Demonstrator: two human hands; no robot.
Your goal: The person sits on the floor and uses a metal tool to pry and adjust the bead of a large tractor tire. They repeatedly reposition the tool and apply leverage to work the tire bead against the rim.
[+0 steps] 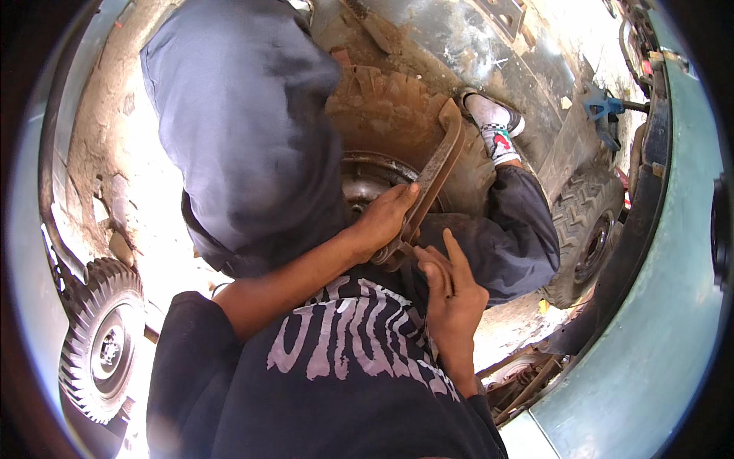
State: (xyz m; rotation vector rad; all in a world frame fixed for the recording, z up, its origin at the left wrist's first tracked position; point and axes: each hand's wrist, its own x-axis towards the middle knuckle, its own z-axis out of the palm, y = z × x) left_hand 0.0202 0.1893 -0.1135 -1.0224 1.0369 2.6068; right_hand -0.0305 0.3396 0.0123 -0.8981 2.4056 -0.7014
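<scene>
A long rusty metal arm (pixel 437 162) with a hooked far end slants across my lap, over a large tyre (pixel 390 96) lying flat between my legs. My left hand (pixel 388 216) is closed around the near part of the arm, thumb along its top. Close to the arm's near end (pixel 391 252) is my right hand (pixel 456 294), its index finger stretched out and the others bent in beside the thumb. What the bent fingers grip, if anything, is too small to make out. Part of the tyre's dark steel rim (pixel 368 172) shows behind the arm.
Green vehicle bodywork (pixel 650 329) curves along the right, with a treaded wheel (pixel 585 237) beside my bent leg. Another vehicle wheel (pixel 103 344) stands at the left. A blue tool-like object (pixel 604 105) is at the upper right. Stained sheet metal (pixel 459 46) covers the ground ahead.
</scene>
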